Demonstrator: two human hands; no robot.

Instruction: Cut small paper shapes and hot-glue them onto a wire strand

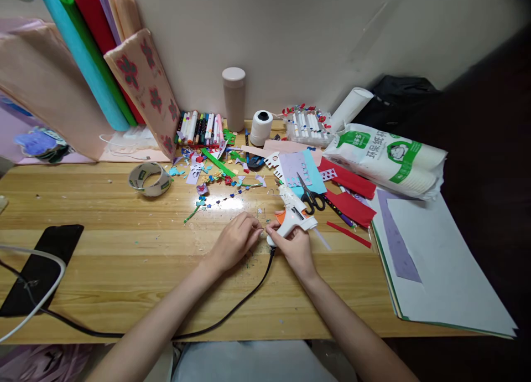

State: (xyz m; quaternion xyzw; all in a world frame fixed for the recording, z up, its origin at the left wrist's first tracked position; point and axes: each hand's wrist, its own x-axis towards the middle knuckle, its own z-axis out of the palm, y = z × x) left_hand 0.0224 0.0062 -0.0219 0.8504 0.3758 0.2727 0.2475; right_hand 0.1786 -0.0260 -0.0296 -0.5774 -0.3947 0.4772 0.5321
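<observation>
My right hand (296,249) is closed about the handle of a white hot glue gun (293,213) with an orange trigger, its nozzle pointing away from me. The thumb and finger of that hand come close to my left fingertips. My left hand (238,238) is closed in a pinch just left of the gun; whatever is between its fingers is too small to make out. Black scissors (311,196) lie right beyond the gun. Left of the gun's nozzle is a strand of small blue paper shapes (232,195) with a green end. Tiny scraps dot the table near my hands.
A black cord (232,313) runs from the gun across the table's front. A tape roll (150,179) stands left, near a black phone-like slab (41,268). Markers (199,128), a thread spool (261,128), red paper (350,205), bagged paper cups (385,158) and white sheets (443,254) surround the scraps.
</observation>
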